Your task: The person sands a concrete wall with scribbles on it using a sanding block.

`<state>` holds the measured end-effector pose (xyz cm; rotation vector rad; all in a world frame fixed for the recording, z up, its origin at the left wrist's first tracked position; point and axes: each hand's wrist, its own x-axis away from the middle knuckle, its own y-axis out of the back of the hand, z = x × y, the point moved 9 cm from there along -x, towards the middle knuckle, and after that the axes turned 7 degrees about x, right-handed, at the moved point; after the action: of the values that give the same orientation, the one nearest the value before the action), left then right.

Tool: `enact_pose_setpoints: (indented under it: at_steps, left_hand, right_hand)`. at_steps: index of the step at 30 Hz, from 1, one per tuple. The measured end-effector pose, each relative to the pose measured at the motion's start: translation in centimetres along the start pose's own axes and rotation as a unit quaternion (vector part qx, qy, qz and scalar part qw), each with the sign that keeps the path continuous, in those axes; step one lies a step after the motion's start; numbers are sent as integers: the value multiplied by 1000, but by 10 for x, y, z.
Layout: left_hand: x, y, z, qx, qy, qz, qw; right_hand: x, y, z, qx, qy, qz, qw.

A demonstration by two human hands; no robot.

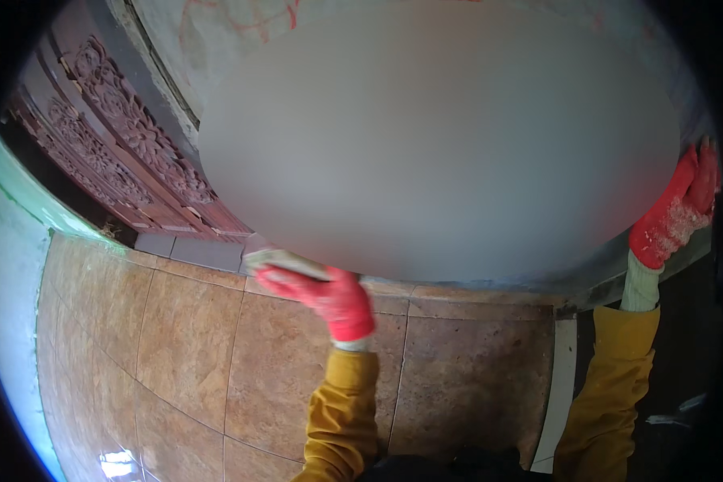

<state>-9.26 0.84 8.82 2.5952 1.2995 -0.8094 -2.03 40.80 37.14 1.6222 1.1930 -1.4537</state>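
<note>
My left hand, in a red coated work glove with a pale cuff, grips a flat, light-coloured block, blurred by motion; its exact kind cannot be told. The block is beside the lower edge of a large blurred patch that hides most of the wall in front. At the far right, my right hand wears a matching glove with whitish residue on it. Its fingers point up near the wall's right edge, with no object seen in it. A grey plastered wall with red marks shows above the patch.
Carved dark-red wooden door panels stand at the left, beside a pale green wall. Brown floor tiles lie below, with grey tiles at the doorway. A white strip borders a dark area at the right.
</note>
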Motion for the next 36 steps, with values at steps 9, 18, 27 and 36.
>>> enact_pose_setpoints:
  at_steps: [9,18,27,36]
  left_hand:
    - [79,-49,-76,-57,-339,190,920]
    - [77,-62,-136,-12,-272,220,937]
    - [91,-74,-213,67,-338,478,808]
    - [83,-83,-256,96,-281,558,774]
  right_hand:
    - [101,83,77,-66,128,104,984]
    - [201,125,157,-258,47,263,929]
    - [222,63,180,-165,-181,303,921]
    - [124,74,140,-113,-186,236,947]
